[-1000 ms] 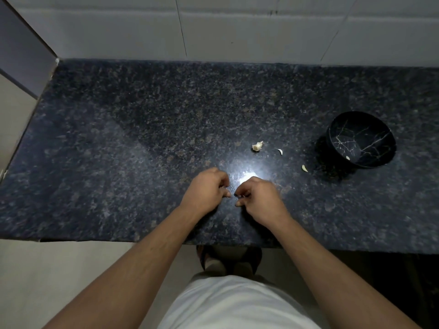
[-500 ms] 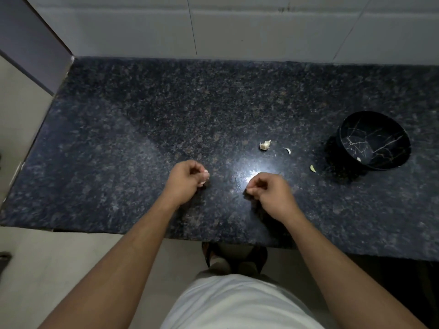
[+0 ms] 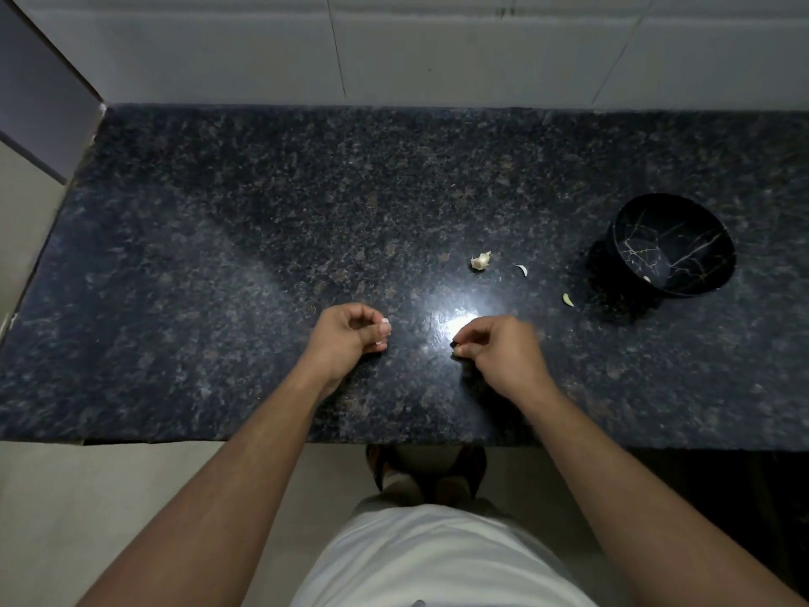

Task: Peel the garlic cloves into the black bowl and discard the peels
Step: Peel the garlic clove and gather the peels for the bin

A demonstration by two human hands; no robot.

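Dark speckled stone surface (image 3: 262, 256), tiled wall along its far edge. Black bowl (image 3: 674, 245) with pale marble veining near the right edge, about midway between near and far edges; one small pale fleck (image 3: 646, 279) inside, at the near part of the bowl's floor, too small to identify. Garlic piece (image 3: 480, 261), whitish and papery, lying on the surface right of centre, well left of the bowl. Small white peel scrap (image 3: 522, 269) just right of it; a yellowish sliver (image 3: 568, 299) further right, close to the bowl's near-left side, not touching. Left hand (image 3: 350, 332) over the surface toward the near edge, fingers curled, thumb and fingertips pinched together; something pale at the tips, cannot tell whether nail or peel. Right hand (image 3: 499, 348) beside it, apart from the left, fingers curled tight, pinching a small item (image 3: 456, 343) at the fingertips, mostly hidden; cannot tell whether clove or peel. Bright glare spot on the surface between the two hands, just beside the right fingertips. Both forearms reaching in across the near edge; white garment and feet below the edge.
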